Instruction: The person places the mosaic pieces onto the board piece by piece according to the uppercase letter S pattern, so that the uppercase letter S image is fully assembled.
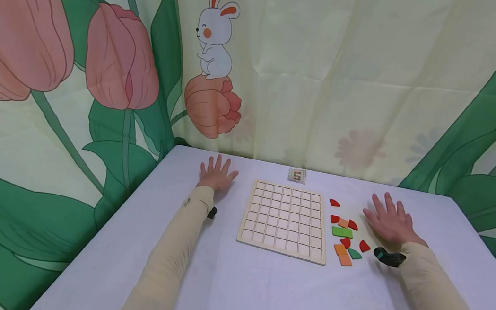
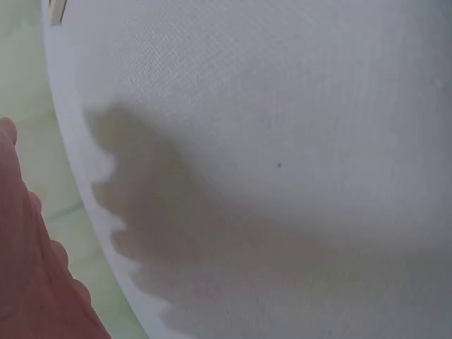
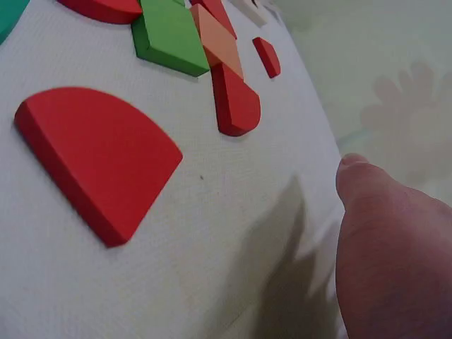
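Observation:
My left hand [image 1: 217,176] is spread flat with straight fingers, left of a pale wooden grid board [image 1: 283,222]; its shadow falls on the cloth in the left wrist view. To the right of the loose pieces, my right hand [image 1: 392,221] is likewise spread, fingers apart, holding nothing. Between board and right hand lie several red quarter-circle pieces [image 3: 99,159], light green squares [image 1: 342,232], orange squares [image 1: 342,255] and a dark green quarter-circle [image 1: 354,254]. The board's square cells hold no pieces. Behind it lies a small card [image 1: 297,175] with a gridded pattern.
A white cloth covers the table [image 1: 248,288]. A curtain [image 1: 303,82] printed with tulips and a rabbit hangs right behind the table's far edge and along the left side. Dark wrist cameras [image 1: 389,257] sit under both beige sleeves [image 1: 169,254].

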Demonstrator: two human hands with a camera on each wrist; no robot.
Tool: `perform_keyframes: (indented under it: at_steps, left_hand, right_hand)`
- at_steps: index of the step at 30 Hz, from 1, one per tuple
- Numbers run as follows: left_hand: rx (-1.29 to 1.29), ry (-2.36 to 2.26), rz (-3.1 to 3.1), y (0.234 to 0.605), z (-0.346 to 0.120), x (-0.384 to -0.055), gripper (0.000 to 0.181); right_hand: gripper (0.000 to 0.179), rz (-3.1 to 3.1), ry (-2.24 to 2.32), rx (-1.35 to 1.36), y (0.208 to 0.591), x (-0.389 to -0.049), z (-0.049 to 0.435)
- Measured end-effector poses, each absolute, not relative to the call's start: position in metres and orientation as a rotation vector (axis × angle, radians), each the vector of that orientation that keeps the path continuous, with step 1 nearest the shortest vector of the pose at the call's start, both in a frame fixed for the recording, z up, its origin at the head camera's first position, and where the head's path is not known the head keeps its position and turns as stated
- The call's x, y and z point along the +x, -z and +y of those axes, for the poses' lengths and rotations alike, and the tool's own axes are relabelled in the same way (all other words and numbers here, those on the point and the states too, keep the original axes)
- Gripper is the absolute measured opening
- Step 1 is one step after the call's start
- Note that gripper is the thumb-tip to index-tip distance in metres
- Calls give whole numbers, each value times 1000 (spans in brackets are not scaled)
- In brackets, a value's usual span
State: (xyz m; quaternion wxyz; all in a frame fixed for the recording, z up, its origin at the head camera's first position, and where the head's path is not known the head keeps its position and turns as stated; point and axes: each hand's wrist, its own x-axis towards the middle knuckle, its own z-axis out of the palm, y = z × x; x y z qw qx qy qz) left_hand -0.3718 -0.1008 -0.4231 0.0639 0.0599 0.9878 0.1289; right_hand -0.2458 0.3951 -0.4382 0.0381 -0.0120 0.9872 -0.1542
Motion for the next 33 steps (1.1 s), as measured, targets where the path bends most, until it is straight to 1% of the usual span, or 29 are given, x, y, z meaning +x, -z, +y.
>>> perform_keyframes:
  at_steps: [3,6,9,11,14,18,21,26,33]
  left_hand:
    - [315,-519,2951,422,-96,-372,72]
    - [495,-832,2827,422,-87,-368,70]
    - [637,-1095,2653,424,-81,-360,64]
    - [689,-1162,2580,427,-80,-353,58]
    - [756,-1141,2562,435,-81,-346,51]
    - [786,-1079,2579,444,-87,-342,46]
    - [783,-1054,2577,446,-86,-341,42]
    - [796,-1058,2563,444,-82,-341,39]
    - [772,-980,2590,440,-80,-341,38]
  right_hand:
    - [87,3002,526,-26,434,-247,388]
    - [86,2969,617,-36,428,-250,375]
    - [86,2932,722,-66,421,-253,358]
    - [87,2912,782,-94,417,-253,346]
    - [87,2889,845,-145,411,-250,330]
    - [85,2857,874,-234,405,-243,312]
    - [84,2852,869,-257,401,-234,308]
    - [86,2921,819,-228,400,-227,310]
    - [88,2957,819,-198,405,-228,316]
